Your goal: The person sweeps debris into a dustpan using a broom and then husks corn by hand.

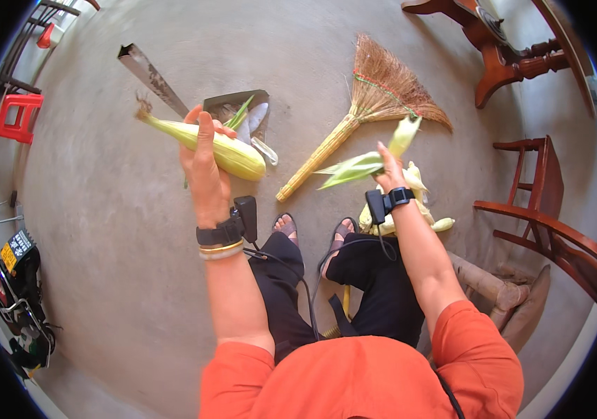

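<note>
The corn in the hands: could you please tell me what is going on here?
A person holds a pale yellow-green ear of corn in the left hand, with silk at one end. The right hand, held apart, grips green husk leaves. More corn lies piled on the floor by the right foot. Ahead lie a straw broom and, behind the left hand, a dustpan holding scraps.
</note>
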Available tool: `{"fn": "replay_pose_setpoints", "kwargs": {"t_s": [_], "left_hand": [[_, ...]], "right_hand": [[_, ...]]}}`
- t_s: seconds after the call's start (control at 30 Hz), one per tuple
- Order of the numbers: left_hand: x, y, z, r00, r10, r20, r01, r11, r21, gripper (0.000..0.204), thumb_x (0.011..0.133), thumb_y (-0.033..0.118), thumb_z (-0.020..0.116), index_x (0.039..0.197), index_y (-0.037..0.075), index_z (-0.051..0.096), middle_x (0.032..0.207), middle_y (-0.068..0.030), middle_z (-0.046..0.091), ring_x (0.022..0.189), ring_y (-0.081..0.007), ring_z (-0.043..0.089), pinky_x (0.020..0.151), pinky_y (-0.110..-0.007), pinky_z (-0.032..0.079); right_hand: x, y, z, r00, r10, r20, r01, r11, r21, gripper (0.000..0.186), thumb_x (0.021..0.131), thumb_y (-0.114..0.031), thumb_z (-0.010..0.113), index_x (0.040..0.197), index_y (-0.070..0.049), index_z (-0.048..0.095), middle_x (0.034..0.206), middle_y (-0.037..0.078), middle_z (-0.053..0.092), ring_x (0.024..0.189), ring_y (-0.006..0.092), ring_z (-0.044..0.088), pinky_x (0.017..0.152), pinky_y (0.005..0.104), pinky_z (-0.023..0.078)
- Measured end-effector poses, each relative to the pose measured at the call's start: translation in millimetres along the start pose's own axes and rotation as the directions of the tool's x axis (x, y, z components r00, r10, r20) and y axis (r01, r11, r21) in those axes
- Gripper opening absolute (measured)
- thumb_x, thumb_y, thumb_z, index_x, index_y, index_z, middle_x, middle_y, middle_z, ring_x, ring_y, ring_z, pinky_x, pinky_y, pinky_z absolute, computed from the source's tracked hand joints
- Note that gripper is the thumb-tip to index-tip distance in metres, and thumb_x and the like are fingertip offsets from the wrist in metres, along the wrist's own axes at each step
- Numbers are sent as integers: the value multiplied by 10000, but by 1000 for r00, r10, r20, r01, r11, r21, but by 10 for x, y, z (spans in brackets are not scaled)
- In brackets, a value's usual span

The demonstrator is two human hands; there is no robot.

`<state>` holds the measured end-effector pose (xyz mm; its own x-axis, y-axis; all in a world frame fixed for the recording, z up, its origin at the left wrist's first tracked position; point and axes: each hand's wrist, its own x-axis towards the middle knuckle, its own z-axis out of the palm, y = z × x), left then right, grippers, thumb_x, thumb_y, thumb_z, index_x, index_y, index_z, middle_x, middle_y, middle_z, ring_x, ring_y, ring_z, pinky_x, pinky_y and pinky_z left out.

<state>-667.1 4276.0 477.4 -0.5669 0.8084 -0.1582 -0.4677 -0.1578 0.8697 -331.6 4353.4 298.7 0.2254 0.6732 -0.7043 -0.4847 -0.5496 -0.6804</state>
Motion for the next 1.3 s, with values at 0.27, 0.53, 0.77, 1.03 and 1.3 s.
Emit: {"fn": "replay_pose_setpoints", "kwargs": {"t_s": [0.27,0.53,0.77,1.03,1.3], "left_hand": [[31,-33,-12,1000,-29,2,29,999,-45,466,836,328,656,1164,66,454,747,-21,532,702,-151,558,696,-289,448],[-74,-236,316,870,-220,441,305,943,-131,462,923,363,498,1225,26,403,800,-35,500,791,-155,525,888,-352,434],[-198,-502,568,937,-215,275,142,954,262,446,927,296,520,1224,-23,424,992,-95,599,967,-160,581,837,-295,482],[-219,-588,656,931,-299,209,225,922,316,314,890,209,588,1099,-25,569,990,-90,617,883,-159,622,700,-297,550],[-194,-640,591,948,-289,130,219,893,393,249,882,219,593,995,-2,602,909,-50,632,819,-117,614,671,-263,525]], "right_hand": [[-1248,-105,1406,724,226,652,23,937,-349,625,845,-260,640,1340,-42,326,1272,168,442,1195,256,427,999,415,347],[-1898,-285,1182,513,338,789,-74,933,-352,601,894,-386,552,1326,-24,345,1174,102,505,1053,164,535,820,306,493],[-1658,-324,880,643,181,744,39,963,-268,605,866,-357,606,1293,-10,355,1153,90,507,1011,162,541,816,331,507],[-1533,-505,767,732,55,679,261,898,-353,584,800,-282,701,1233,-14,416,1047,105,554,964,149,529,807,272,436],[-1511,-479,765,700,79,710,279,885,-373,530,818,-263,680,1218,-31,422,1050,95,550,944,134,537,801,266,447]]}}
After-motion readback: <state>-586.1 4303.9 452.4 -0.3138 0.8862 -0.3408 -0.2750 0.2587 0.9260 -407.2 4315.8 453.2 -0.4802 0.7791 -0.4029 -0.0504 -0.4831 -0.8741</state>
